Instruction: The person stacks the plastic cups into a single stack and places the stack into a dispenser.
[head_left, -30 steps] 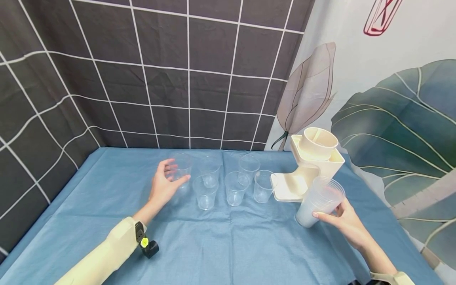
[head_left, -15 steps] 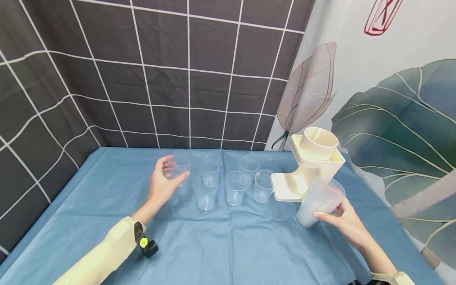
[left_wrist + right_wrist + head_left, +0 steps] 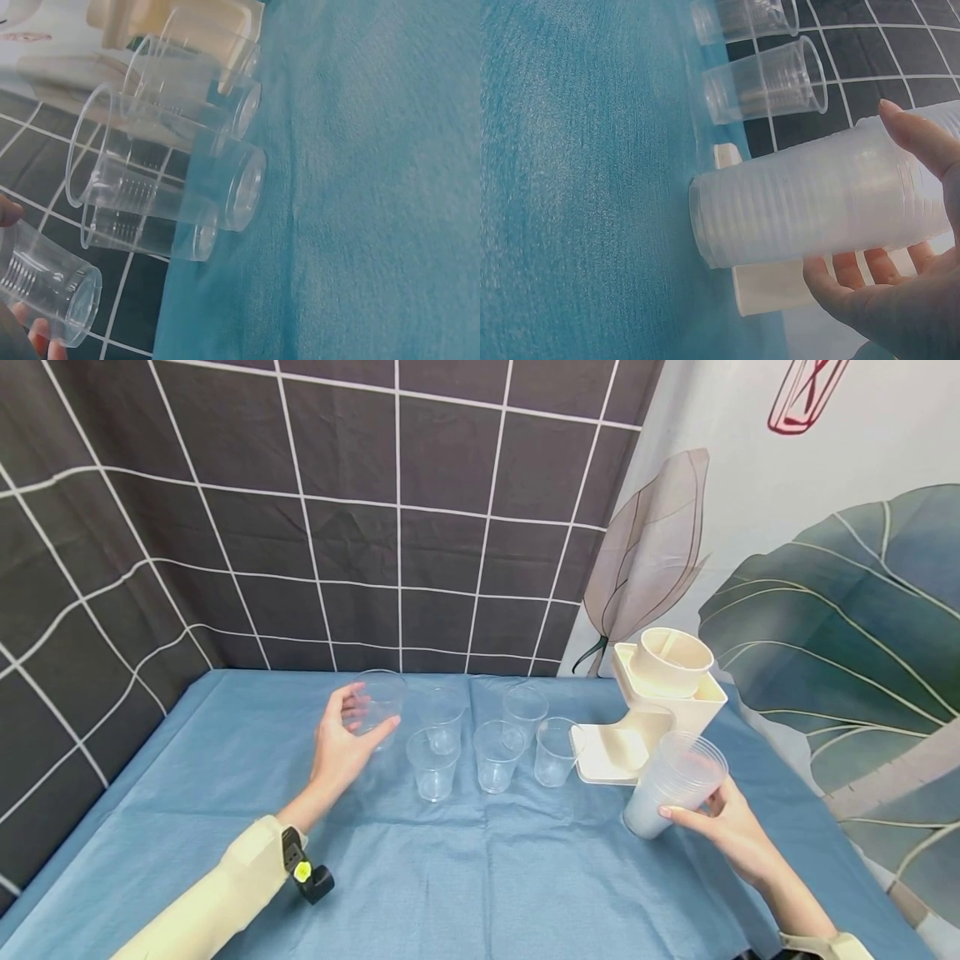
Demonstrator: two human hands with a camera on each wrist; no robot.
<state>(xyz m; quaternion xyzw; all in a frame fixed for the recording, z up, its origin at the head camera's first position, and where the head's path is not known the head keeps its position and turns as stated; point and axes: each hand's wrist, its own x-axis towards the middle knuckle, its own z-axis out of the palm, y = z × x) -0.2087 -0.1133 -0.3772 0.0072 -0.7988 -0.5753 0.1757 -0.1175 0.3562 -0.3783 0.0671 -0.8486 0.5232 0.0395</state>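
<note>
Left hand point(image 3: 341, 750) half-curls round clear plastic cup point(image 3: 386, 695), right hand point(image 3: 733, 833) round tilted cup stack point(image 3: 673, 787) — slackening could topple it; footing unclear.

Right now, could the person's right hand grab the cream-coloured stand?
Probably not without letting go first: the right hand holds a stack of cups, and that stack also sits partly in front of the cream-coloured stand.

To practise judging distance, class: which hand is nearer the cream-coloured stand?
The right hand: gripping the stack of cups, it is just in front of the cream-coloured stand. The left hand, holding a single cup, is far left of it, past the standing cups.
</note>
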